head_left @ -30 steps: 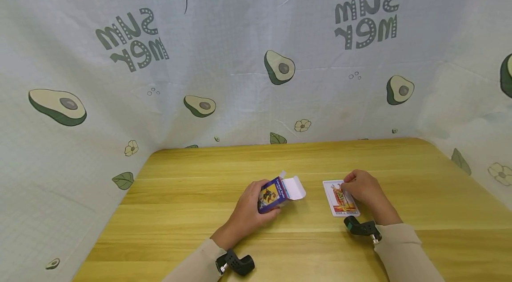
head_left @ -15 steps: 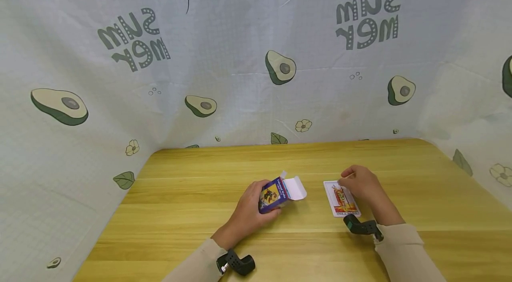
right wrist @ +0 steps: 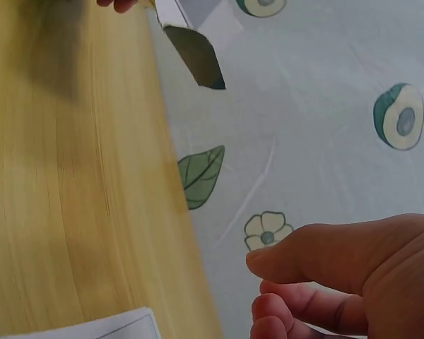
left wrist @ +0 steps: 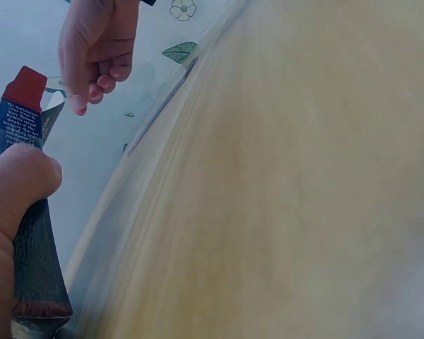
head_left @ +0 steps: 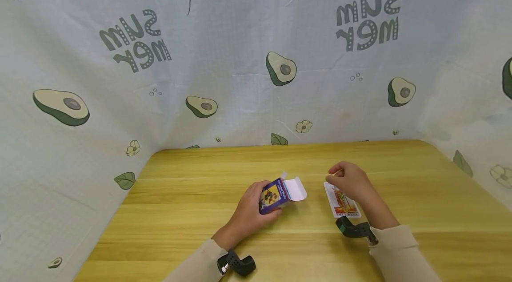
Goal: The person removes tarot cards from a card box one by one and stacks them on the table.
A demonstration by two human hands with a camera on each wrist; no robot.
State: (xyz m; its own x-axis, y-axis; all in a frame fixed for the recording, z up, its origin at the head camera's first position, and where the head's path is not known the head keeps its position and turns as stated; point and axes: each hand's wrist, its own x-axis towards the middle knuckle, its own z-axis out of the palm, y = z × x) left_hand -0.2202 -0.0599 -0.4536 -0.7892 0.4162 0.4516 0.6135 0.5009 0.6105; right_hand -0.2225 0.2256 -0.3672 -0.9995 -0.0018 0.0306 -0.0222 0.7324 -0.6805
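My left hand [head_left: 247,211] grips a purple tarot card box [head_left: 271,195] in the middle of the head view, thumb along one side. The box is tilted, its white end flap [head_left: 295,188] folded out to the right. To the right, a stack of tarot cards [head_left: 346,206] lies face up on the table, a picture card on top. My right hand [head_left: 351,180] hovers over the stack's far edge, fingers loosely bent, with nothing seen between thumb and fingers. In the right wrist view a card corner [right wrist: 131,326] shows at the bottom.
Both hands are over a wooden table [head_left: 200,228]. A pale curtain [head_left: 240,37] printed with avocados and lettering hangs behind the table and along its sides. A black wrist camera [head_left: 240,264] sits on the left wrist, another camera [head_left: 354,228] on the right.
My right hand has come off the card stack, lifting and shifting left toward the box. The left hand and box stay about where they were.
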